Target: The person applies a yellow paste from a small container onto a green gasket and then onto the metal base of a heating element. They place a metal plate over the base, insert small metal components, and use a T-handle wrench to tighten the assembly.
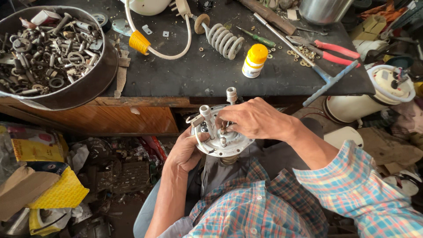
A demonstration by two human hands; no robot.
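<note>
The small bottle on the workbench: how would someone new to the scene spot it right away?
Start at the dark workbench top and look just above the hands, near its front edge. The small bottle stands right of the grey coiled heating element. Alone among the metal parts and tools, it has a white body and orange-yellow cap.

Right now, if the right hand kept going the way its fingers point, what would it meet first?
Probably the grey post on the round metal plate; the right hand points left across it, though depth is unclear.
</note>
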